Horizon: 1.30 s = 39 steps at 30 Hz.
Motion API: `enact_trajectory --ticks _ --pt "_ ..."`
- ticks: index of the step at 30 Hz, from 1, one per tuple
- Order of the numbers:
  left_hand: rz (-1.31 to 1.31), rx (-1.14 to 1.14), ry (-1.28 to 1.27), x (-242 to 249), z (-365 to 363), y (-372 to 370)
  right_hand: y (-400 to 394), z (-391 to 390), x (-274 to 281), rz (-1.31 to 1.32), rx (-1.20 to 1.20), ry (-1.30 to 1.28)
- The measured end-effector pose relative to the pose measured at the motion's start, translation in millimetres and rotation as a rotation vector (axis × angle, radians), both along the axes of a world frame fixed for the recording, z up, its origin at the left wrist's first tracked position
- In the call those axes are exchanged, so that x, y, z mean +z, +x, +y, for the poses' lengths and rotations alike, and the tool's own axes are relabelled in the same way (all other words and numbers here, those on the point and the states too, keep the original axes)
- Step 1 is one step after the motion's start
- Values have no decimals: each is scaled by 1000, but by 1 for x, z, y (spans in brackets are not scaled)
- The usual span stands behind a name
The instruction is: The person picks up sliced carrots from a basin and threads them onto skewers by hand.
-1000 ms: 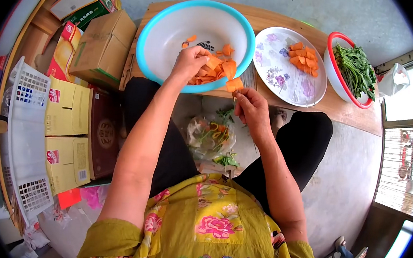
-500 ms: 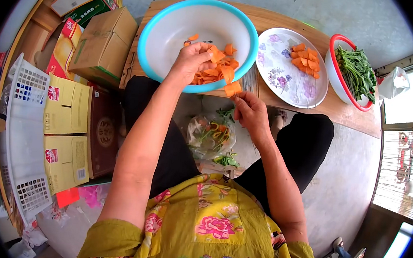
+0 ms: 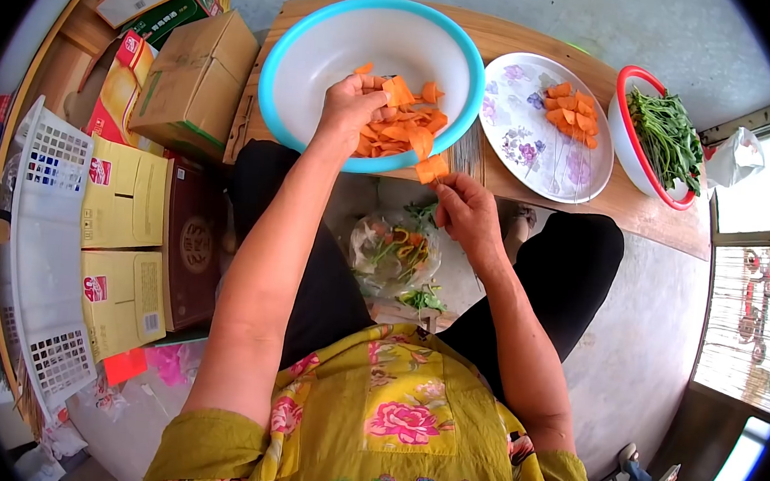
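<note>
My left hand (image 3: pixel 351 109) is closed on an orange carrot slice (image 3: pixel 398 91) above the blue-rimmed white basin (image 3: pixel 303 78). In the basin lies a heap of carrot slices (image 3: pixel 392 140). My right hand (image 3: pixel 466 209), at the front edge of the bench, pinches a thin skewer, mostly hidden by the fingers. Threaded carrot slices (image 3: pixel 431 169) sit on its end, just beyond the basin's rim. Several thin skewers (image 3: pixel 471 152) lie on the wood between basin and plate. The floral plate (image 3: pixel 518 83) bears skewered carrot slices (image 3: pixel 572 113).
A red-rimmed bowl (image 3: pixel 621 124) of leafy greens (image 3: pixel 664 141) stands at the right end of the wooden bench (image 3: pixel 652 229). Below, between my knees, is a plastic bag (image 3: pixel 393 250) of vegetable scraps. Cardboard boxes (image 3: pixel 192 86) and a white plastic basket (image 3: pixel 45 257) stand at left.
My left hand has shifted slightly left, with the carrot slice still in its fingers. The right hand and its skewer have barely moved.
</note>
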<state>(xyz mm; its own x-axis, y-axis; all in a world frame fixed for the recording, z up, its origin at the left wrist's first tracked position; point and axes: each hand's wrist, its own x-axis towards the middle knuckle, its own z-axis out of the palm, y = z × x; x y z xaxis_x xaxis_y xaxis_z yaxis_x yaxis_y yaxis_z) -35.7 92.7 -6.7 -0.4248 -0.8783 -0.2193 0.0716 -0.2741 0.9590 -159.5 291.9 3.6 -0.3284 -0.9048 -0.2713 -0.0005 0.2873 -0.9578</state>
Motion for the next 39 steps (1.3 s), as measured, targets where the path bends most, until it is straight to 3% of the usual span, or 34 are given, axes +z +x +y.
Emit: enact_trajectory --ticks 16,26,39 --pt "-28 -58 -119 -6 -1 -2 -2 2 1 49 -18 -20" --pt "-74 -64 -39 8 8 -4 -3 1 -2 90 -21 -19" --pt "-100 -63 -189 8 7 -3 -4 2 0 138 -15 -13"
